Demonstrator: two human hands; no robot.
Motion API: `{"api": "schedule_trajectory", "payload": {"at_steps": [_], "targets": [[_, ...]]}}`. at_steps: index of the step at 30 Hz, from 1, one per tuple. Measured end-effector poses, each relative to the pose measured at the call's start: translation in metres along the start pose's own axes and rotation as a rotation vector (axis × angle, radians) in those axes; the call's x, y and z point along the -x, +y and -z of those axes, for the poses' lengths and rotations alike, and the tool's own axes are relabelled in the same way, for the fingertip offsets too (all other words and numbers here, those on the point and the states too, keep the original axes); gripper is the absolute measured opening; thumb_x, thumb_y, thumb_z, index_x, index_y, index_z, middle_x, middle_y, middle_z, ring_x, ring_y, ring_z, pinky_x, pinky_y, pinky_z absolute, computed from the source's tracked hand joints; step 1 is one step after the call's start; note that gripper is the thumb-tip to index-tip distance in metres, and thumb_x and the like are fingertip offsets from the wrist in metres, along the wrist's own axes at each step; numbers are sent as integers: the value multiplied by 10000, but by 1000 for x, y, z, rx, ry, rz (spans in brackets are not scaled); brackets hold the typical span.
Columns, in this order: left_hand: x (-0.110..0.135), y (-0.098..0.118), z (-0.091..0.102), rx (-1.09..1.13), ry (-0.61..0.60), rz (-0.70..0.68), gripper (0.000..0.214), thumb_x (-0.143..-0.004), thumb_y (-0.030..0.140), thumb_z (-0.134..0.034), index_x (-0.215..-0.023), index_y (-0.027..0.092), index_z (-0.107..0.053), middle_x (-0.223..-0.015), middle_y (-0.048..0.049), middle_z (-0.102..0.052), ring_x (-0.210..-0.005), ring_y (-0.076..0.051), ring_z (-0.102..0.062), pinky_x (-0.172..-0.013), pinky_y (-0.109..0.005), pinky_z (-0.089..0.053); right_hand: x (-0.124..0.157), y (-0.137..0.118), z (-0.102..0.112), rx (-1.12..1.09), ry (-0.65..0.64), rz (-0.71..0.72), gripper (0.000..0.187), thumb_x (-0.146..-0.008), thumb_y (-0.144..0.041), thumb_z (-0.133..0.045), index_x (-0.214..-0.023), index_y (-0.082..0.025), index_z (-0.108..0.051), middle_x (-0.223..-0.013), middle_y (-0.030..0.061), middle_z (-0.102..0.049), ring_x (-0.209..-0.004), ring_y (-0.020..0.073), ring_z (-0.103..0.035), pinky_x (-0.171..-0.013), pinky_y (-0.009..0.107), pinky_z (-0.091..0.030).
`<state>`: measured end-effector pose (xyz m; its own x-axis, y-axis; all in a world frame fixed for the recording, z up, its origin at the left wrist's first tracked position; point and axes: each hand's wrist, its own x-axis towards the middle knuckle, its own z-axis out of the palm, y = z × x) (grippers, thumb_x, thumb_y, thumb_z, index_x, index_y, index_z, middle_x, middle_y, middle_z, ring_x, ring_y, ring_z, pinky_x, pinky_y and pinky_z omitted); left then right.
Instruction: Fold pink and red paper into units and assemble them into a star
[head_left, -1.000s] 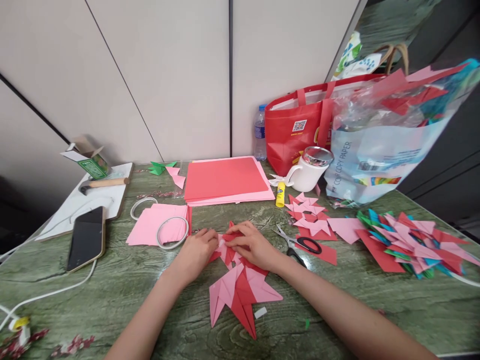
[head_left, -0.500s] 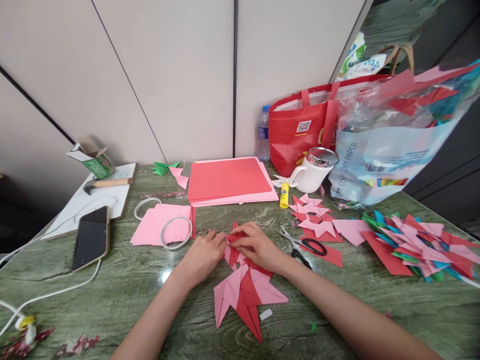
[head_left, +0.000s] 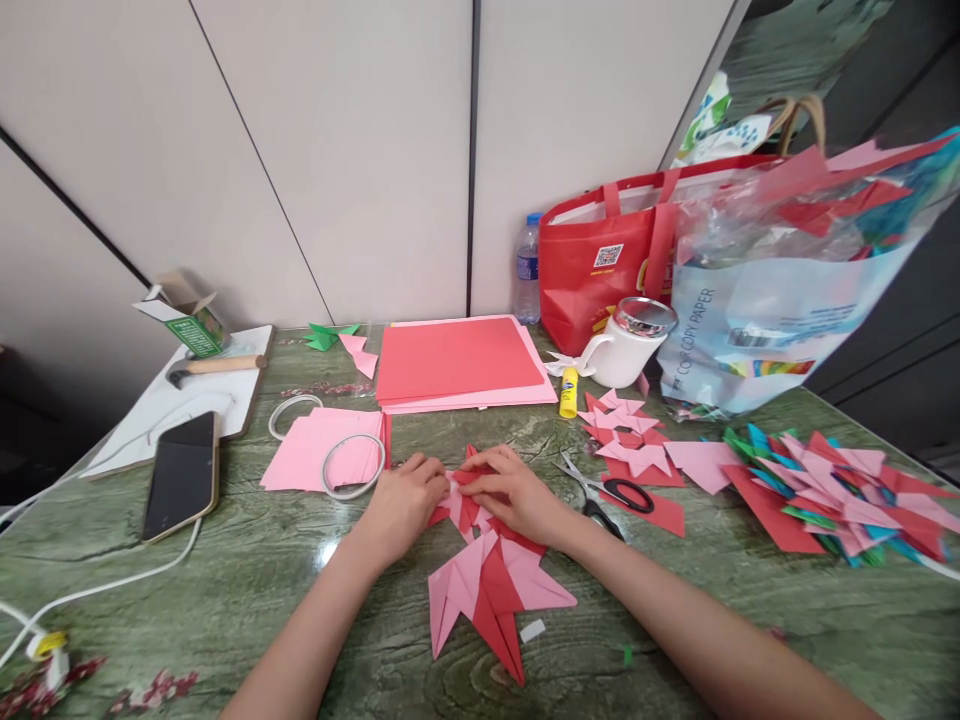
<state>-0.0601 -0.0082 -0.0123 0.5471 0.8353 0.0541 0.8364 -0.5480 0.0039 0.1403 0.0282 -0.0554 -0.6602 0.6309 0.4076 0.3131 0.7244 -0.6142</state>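
A pink and red folded-paper star (head_left: 495,585) lies on the table in front of me, its near points spread flat. Over its far left part is my left hand (head_left: 409,497), fingers bent together and pinching the paper's edge. My right hand (head_left: 516,492) grips the far part from the right, with thumb and fingers closed on it. Both hands cover much of that far part, so the folds beneath are hidden. To the right of my right hand lie black-handled scissors (head_left: 600,495). A small white paper scrap (head_left: 532,630) rests by the star's near edge.
Pink squares (head_left: 300,450) with tape rolls (head_left: 352,466) lie left, near a phone (head_left: 181,478) and hammer (head_left: 214,369). Behind are red sheets (head_left: 461,358), a glue stick (head_left: 568,393) and a mug (head_left: 630,345). Folded paper stars (head_left: 847,490) are piled right.
My left hand has shifted slightly left and its fingers lie a little lower over the star, showing more pink paper between the hands. The right hand has barely moved.
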Motion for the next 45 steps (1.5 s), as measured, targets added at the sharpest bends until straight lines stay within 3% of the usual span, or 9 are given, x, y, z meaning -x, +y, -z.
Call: {"api": "schedule_trajectory", "payload": {"at_steps": [7, 12, 16, 19, 24, 33, 45], "targets": [[-2, 4, 0, -43, -33, 15, 136, -875, 139, -460, -862, 135, -595, -896, -74, -608, -833, -213, -537, -609, -294, -439, 0, -1, -1, 16, -5, -6, 201, -835, -148, -565, -964, -238, -691, -1104, 81, -585, -1025, 208, -477, -890, 415, -419], [1, -8, 0, 259, 38, 50, 146, -865, 150, -497, -841, 164, -641, -928, -46, -645, -861, -161, -573, -749, -274, -462, 0, -3, 0, 38, -11, -8, 214, -822, -127, -572, -963, -240, -687, -1125, 83, -559, -1034, 207, -484, -884, 403, -426], [2, -11, -1, 357, 54, 112, 135, -809, 104, -545, -819, 172, -660, -928, -40, -659, -884, -163, -585, -782, -275, -461, -2, -5, 0, 121, -28, -9, 189, -811, -127, -579, -926, -234, -684, -1120, 87, -545, -1018, 214, -493, -866, 410, -431], [2, -10, -2, 375, 42, 132, 134, -788, 83, -550, -793, 166, -655, -911, -43, -659, -874, -166, -588, -783, -279, -459, -10, -10, -2, 191, -35, 6, 144, -805, -121, -581, -865, -208, -678, -1103, 93, -540, -980, 215, -506, -847, 412, -434], [2, -13, -3, 399, 44, 124, 91, -786, 107, -574, -763, 158, -646, -899, -44, -660, -873, -164, -589, -778, -268, -457, -32, -17, -7, 133, -131, -15, 132, -803, -75, -556, -795, -158, -658, -1059, 89, -538, -782, 141, -562, -741, 305, -473], [2, -16, -3, 443, 42, 123, 80, -771, 125, -595, -768, 173, -659, -884, -36, -666, -868, -164, -589, -776, -266, -450, -44, -17, -6, 68, -222, -64, 91, -773, -74, -604, -764, -162, -622, -973, 57, -563, -883, 160, -571, -788, 294, -469], [2, -17, -7, 471, 63, 119, 71, -762, 114, -613, -730, 158, -658, -856, -37, -660, -846, -160, -591, -763, -251, -449, -44, -23, -7, 291, -331, 31, 111, -871, -116, -474, -867, -107, -584, -1016, 110, -507, -877, 171, -561, -799, 319, -490]]}}
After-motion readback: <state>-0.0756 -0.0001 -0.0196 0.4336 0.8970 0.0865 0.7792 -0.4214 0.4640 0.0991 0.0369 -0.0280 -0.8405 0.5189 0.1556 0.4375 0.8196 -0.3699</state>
